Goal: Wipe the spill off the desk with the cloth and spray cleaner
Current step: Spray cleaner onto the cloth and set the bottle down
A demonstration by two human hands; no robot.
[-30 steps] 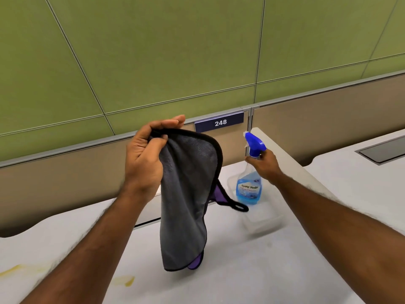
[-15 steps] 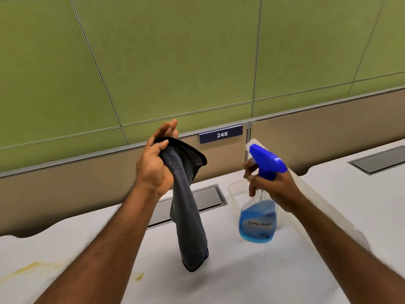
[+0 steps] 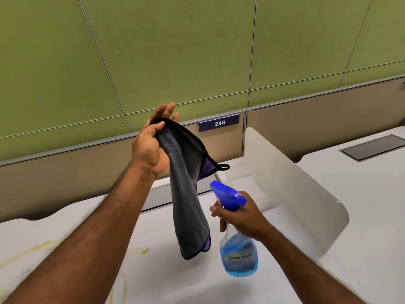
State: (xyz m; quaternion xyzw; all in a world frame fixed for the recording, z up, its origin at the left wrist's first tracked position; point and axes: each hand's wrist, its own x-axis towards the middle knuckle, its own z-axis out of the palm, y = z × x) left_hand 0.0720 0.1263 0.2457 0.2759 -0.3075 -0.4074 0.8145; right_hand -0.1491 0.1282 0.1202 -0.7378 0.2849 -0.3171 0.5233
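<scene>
Spill (image 3: pixel 133 252) comes first at the left: yellow streaks lie across the desk (image 3: pixel 153 281) toward its near-left corner, under and beside the left forearm, so both tools must travel left and down to reach it. Above it the left hand (image 3: pixel 151 150) is raised well off the surface, thumb and palm pinching the top edge of the grey cloth (image 3: pixel 186 194) while the other fingers stand loosely spread; the cloth hangs long and vertical, its lower end clear of the desk. Just right of the cloth, the right hand (image 3: pixel 243 218) is wrapped around the neck of the spray bottle (image 3: pixel 238 257), lifted off the desk, nozzle aimed left toward the cloth. A white divider (image 3: pixel 295 194) bounds the desk's right edge; green wall panels (image 3: pixel 197 51) and a plate reading 248 (image 3: pixel 219 123) stand behind.
</scene>
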